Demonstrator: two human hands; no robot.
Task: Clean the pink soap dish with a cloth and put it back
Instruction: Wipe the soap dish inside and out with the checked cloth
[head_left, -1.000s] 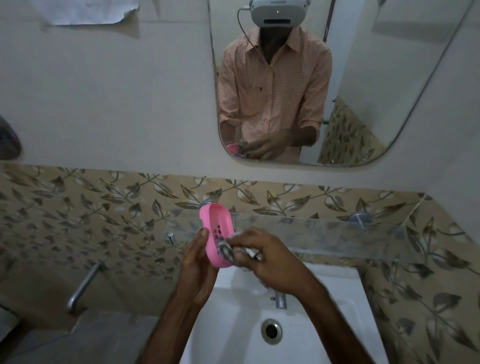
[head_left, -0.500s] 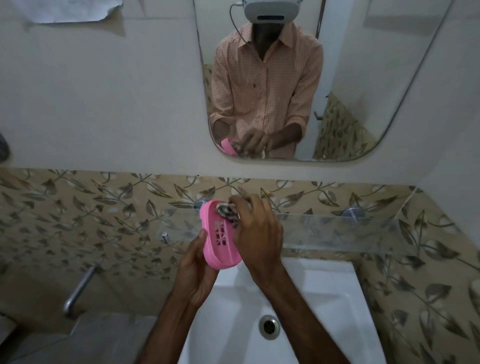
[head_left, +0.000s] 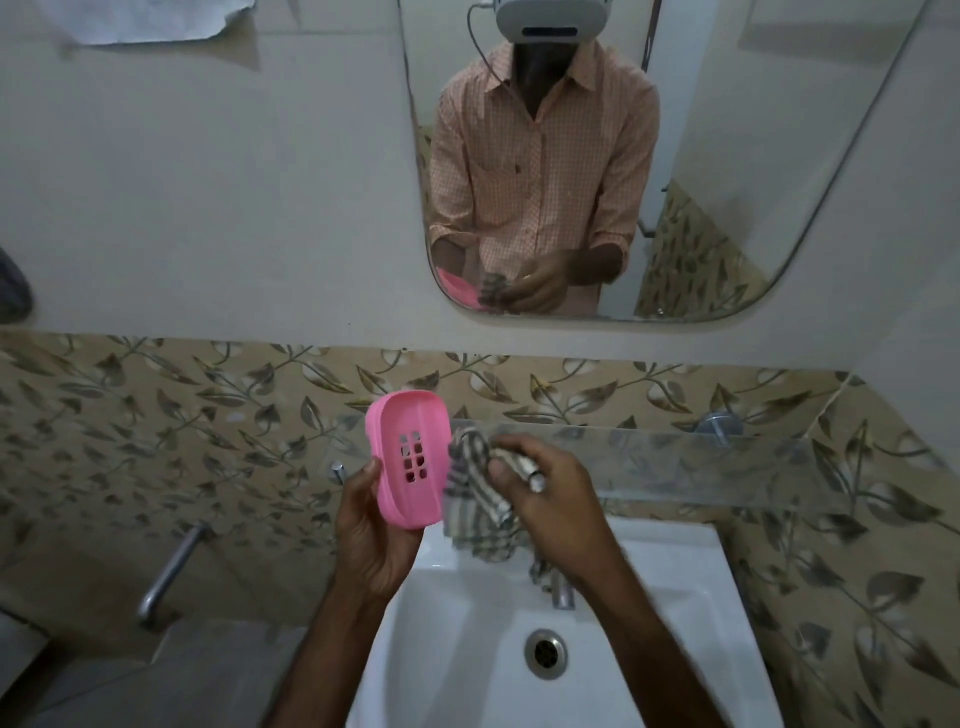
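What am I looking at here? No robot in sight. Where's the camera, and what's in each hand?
There is no machine: a person works with bare hands, and the only view comes from one wide-angle camera worn on the head, looking down. The wall mirror reflects that headset. The left hand holds the pink plastic soap dish with drain slots, its inside facing the camera. The right hand grips a crumpled checked cloth right beside the dish. Below lies a white ceramic sink with a metal drain; behind runs a clear glass shelf.

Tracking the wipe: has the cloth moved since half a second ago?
Yes. Against the glass shelf, the cloth in the right hand came down from the top end of the pink soap dish to its right edge.
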